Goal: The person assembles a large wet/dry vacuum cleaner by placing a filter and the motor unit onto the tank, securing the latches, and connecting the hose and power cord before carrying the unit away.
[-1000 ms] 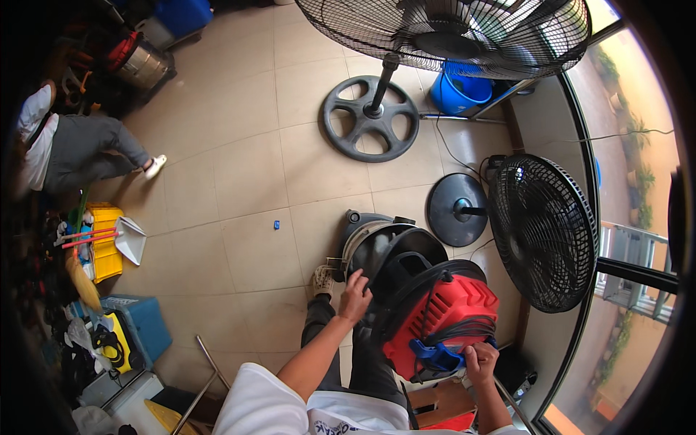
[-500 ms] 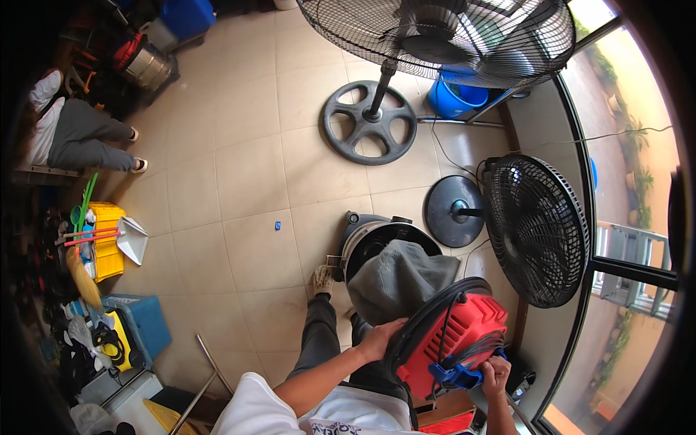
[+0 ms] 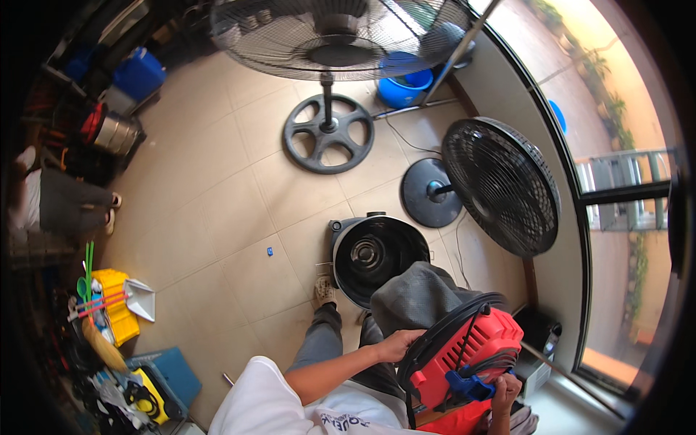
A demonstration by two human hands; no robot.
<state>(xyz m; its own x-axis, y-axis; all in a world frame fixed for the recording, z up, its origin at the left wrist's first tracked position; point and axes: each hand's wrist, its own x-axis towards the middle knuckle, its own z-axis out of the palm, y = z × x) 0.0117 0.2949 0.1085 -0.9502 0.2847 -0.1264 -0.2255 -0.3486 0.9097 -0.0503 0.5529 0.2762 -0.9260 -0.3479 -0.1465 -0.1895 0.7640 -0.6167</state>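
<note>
A red wet-dry vacuum head point(image 3: 464, 355) is tilted on its side in front of my body. My left hand point(image 3: 400, 346) is closed on its black rim, beside the vents. At the other side my right hand point(image 3: 506, 392) is closed by the blue clamp and coiled cord; its fingers are partly hidden, but it appears to grip the head's edge. From the head's underside hangs a grey cloth filter point(image 3: 417, 297), overlapping the near rim of the open vacuum drum point(image 3: 341, 254). The drum's dark inside shows a round ringed bottom.
Two black fans stand ahead: one on a spoked base point(image 3: 330, 134), one on a round base point(image 3: 431, 192). Behind them is a blue bucket point(image 3: 402, 94). At left are a yellow bin point(image 3: 119, 319) with a dustpan and a blue case point(image 3: 170, 380). Another person point(image 3: 69, 199) is at far left.
The vacuum head and its cloth filter have moved back from the drum, toward my right side, uncovering the drum's inside. My view has turned and shifted. Both hands keep their hold.
</note>
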